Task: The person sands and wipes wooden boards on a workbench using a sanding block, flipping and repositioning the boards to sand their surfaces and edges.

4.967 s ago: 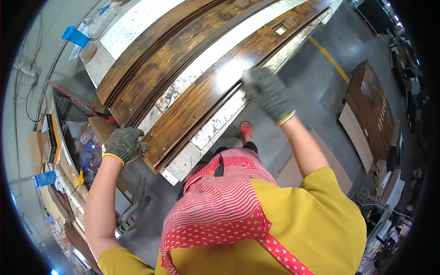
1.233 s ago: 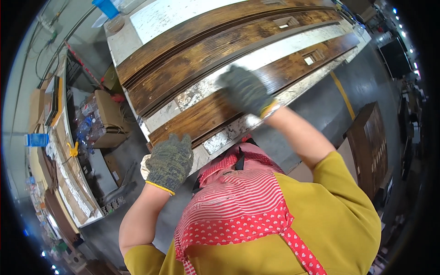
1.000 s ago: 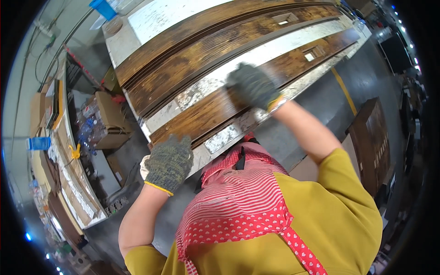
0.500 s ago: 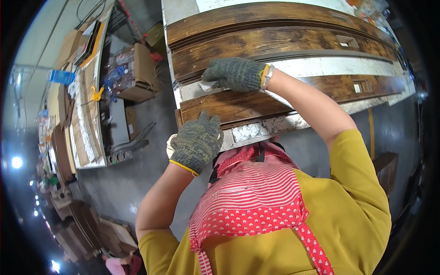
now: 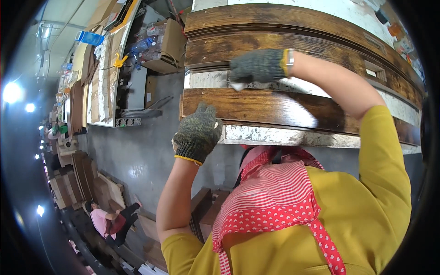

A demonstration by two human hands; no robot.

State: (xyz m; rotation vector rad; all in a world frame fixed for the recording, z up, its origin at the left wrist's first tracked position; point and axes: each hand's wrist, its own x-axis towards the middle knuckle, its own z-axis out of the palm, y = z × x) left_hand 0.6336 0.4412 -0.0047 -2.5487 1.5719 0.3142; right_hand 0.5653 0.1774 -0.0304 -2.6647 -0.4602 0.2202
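Three long dark-stained wooden boards lie side by side on a white-topped work table (image 5: 256,134). My left hand (image 5: 198,133), in a grey knit glove, rests on the left end of the nearest board (image 5: 256,106), fingers bent over its near edge. My right hand (image 5: 259,67), also gloved, presses a small pale pad or cloth (image 5: 237,85) down in the white strip between the nearest and the middle board (image 5: 321,46). The far board (image 5: 284,16) lies beyond. I wear a yellow shirt and a red patterned apron.
Cardboard boxes (image 5: 167,50) and plastic bottles sit left of the table end. A long bench (image 5: 110,78) with panels and a yellow clamp runs along the left. Stacked wood (image 5: 82,176) lies on the grey floor, where a person in pink (image 5: 107,222) crouches at lower left.
My view has swung toward the left end of the boards. My right hand has slid left along the boards to that end; my left hand has stayed on the nearest board's end.
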